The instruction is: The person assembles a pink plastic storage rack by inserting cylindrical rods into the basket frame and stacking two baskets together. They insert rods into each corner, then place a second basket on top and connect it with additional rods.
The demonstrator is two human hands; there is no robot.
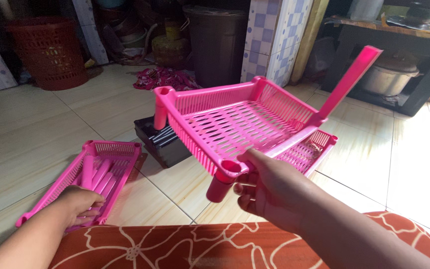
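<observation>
My right hand (269,192) grips the near rim of a pink slotted plastic rack tray (235,124) and holds it tilted above the floor. Short pink leg tubes stick down from two of its corners, and a long pink post (347,82) rises from the far right corner. Beneath it a second pink tray (307,152) lies on the tiles. My left hand (78,204) reaches into a third pink tray (100,172) at the left and closes around loose pink tubes (100,174) lying in it.
A black box (160,142) sits on the tiled floor under the raised tray. At the back stand a red laundry basket (48,50), a dark bin (220,45) and a low dark table (389,40) over a metal pot. Orange patterned cloth (185,246) covers my lap.
</observation>
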